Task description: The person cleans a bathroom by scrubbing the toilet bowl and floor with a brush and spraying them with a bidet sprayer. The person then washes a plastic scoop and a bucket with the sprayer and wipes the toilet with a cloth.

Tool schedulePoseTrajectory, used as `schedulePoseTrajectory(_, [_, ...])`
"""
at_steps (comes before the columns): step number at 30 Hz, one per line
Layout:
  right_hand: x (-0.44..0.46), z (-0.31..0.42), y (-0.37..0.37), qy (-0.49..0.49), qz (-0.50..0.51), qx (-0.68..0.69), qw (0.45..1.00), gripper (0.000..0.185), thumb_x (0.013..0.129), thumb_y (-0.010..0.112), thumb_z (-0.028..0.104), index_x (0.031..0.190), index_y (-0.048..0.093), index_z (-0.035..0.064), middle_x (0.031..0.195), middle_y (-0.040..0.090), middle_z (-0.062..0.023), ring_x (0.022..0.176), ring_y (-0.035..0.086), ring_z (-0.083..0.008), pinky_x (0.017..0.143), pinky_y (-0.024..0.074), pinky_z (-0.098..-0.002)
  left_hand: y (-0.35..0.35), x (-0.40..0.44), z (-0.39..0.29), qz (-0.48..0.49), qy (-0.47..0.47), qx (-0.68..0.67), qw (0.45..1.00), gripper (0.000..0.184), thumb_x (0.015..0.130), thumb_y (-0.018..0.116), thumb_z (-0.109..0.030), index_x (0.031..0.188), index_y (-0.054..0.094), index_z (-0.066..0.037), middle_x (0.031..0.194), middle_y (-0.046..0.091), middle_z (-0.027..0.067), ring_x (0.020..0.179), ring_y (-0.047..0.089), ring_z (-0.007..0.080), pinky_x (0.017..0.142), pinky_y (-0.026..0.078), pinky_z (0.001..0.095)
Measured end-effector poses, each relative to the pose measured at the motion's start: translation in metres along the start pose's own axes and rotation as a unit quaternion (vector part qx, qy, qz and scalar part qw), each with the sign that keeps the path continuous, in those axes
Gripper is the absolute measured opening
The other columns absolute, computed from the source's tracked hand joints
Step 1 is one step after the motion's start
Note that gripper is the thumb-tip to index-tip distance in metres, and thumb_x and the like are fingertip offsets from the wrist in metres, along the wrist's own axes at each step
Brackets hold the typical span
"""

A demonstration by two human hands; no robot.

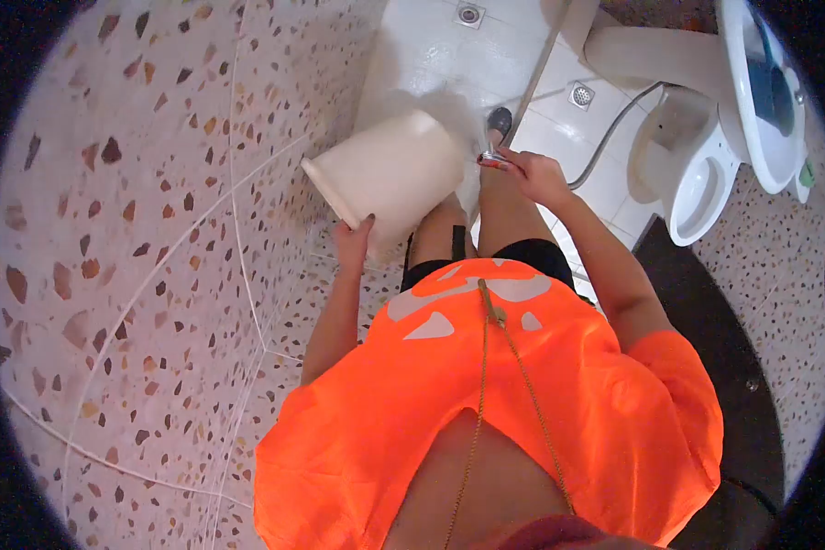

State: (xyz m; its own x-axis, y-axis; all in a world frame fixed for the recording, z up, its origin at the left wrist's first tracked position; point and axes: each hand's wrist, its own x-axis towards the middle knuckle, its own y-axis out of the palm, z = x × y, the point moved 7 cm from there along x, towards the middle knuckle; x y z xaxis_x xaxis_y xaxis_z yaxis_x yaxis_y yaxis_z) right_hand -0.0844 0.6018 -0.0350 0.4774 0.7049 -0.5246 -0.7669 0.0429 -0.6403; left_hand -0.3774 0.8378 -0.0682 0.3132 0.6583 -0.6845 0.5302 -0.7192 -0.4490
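Observation:
A cream plastic bucket (390, 170) is tilted on its side, its rim toward the left wall and its base toward the right. My left hand (353, 240) grips the bucket at the rim, thumb on the outside. In my right hand (539, 177) is a chrome handheld sprayer (492, 161), fingers closed round it. The sprayer's head points toward the base of the bucket, and a faint pale streak of what looks like water shows near it. The inside of the bucket is hidden from me.
A grey hose (605, 137) curves toward my right hand. To the right stand a toilet (706, 197) and a washbasin (735, 82). Wet white floor tiles (422, 55) hold a drain (469, 15) and a second drain (580, 94). A speckled wall (156, 229) rises at left.

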Motion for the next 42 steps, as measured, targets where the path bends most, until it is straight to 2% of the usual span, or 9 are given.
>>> schedulePoseTrajectory(6, [0.001,-0.066,0.013,-0.015,0.100,0.034,0.994,0.029,0.080,0.046,0.034,0.093,0.061,0.0121,0.082,0.060,-0.0168,0.076,0.057,-0.0348,0.066,0.0455,-0.0441,-0.015,-0.019,-0.045,-0.050,-0.061,0.207,0.975,0.036,0.068,0.066,-0.022,0.091,0.061,0.005,0.080,0.064,0.0119,0.069,0.060,0.0172,0.064,0.045,0.0291])
schedulePoseTrajectory(9, [-0.005,-0.102,0.027,0.021,0.171,0.040,0.984,0.030,0.079,0.046,0.034,0.094,0.060,0.0116,0.081,0.060,-0.0172,0.076,0.057,-0.0352,0.067,0.0453,-0.0449,-0.018,-0.041,-0.070,-0.062,-0.099,0.127,0.985,0.035,0.068,0.066,-0.021,0.090,0.061,0.006,0.079,0.064,0.0106,0.069,0.058,0.0157,0.064,0.045,0.0276])
schedulePoseTrajectory(16, [-0.011,-0.159,-0.018,0.083,0.103,0.144,0.981,0.037,0.080,0.047,0.034,0.113,0.053,0.0200,0.089,0.060,-0.0166,0.080,0.058,-0.0341,0.070,0.0465,-0.0418,0.006,-0.031,-0.089,-0.068,-0.079,-0.058,0.993,0.037,0.069,0.067,-0.015,0.098,0.057,0.007,0.087,0.061,0.0085,0.072,0.057,0.0133,0.062,0.045,0.0260])
schedulePoseTrajectory(18, [-0.005,-0.153,-0.041,0.041,0.074,0.151,0.985,0.032,0.083,0.047,0.018,0.114,0.053,0.0133,0.086,0.062,-0.0140,0.075,0.062,-0.0226,0.067,0.0471,-0.0313,0.025,-0.031,-0.118,-0.076,-0.083,-0.034,0.993,0.036,0.070,0.067,-0.014,0.098,0.057,0.007,0.087,0.061,0.0088,0.072,0.057,0.0135,0.062,0.045,0.0254])
schedulePoseTrajectory(21, [0.004,-0.150,-0.054,0.032,0.053,0.189,0.980,0.032,0.083,0.047,0.017,0.114,0.053,0.0125,0.087,0.062,-0.0139,0.073,0.061,-0.0208,0.068,0.0467,-0.0297,0.045,-0.016,-0.165,-0.109,-0.112,0.085,0.984,0.031,0.071,0.067,-0.013,0.094,0.058,0.005,0.085,0.060,0.0074,0.068,0.054,0.0116,0.056,0.042,0.0231])
schedulePoseTrajectory(25, [0.006,-0.137,-0.040,-0.005,0.097,0.236,0.967,0.032,0.081,0.048,0.026,0.111,0.054,0.0170,0.089,0.060,-0.0169,0.080,0.059,-0.0325,0.071,0.0460,-0.0388,0.067,0.018,-0.225,-0.122,-0.008,-0.007,0.993,0.026,0.068,0.069,-0.015,0.086,0.060,0.002,0.067,0.055,0.0007,0.052,0.044,0.0070,0.043,0.030,0.0224])
schedulePoseTrajectory(30, [0.012,-0.071,-0.030,-0.116,0.124,0.158,0.973,0.033,0.084,0.045,0.028,0.114,0.053,0.0157,0.088,0.060,-0.0151,0.077,0.057,-0.0322,0.066,0.0446,-0.0380,0.089,0.046,-0.314,-0.073,0.097,-0.045,0.992,0.020,0.071,0.066,-0.010,0.085,0.059,0.002,0.064,0.054,0.0006,0.049,0.043,0.0064,0.042,0.028,0.0212])
schedulePoseTrajectory(38, [0.036,-0.088,-0.010,-0.091,0.155,0.070,0.981,0.033,0.082,0.044,0.038,0.107,0.058,0.0222,0.079,0.062,-0.0147,0.072,0.060,-0.0331,0.067,0.0472,-0.0435,0.131,0.071,-0.391,-0.008,0.146,-0.097,0.984,0.032,0.071,0.067,-0.009,0.096,0.053,0.006,0.089,0.059,0.0092,0.077,0.057,0.0152,0.065,0.045,0.0264])
schedulePoseTrajectory(42, [0.033,-0.111,-0.035,-0.114,-0.002,0.159,0.981,0.034,0.081,0.045,0.036,0.107,0.058,0.0175,0.076,0.061,-0.0157,0.071,0.059,-0.0335,0.065,0.0473,-0.0434,0.141,0.076,-0.425,0.002,0.203,-0.125,0.971,0.031,0.071,0.067,-0.007,0.096,0.054,0.007,0.089,0.060,0.0104,0.079,0.057,0.0166,0.069,0.044,0.0270])
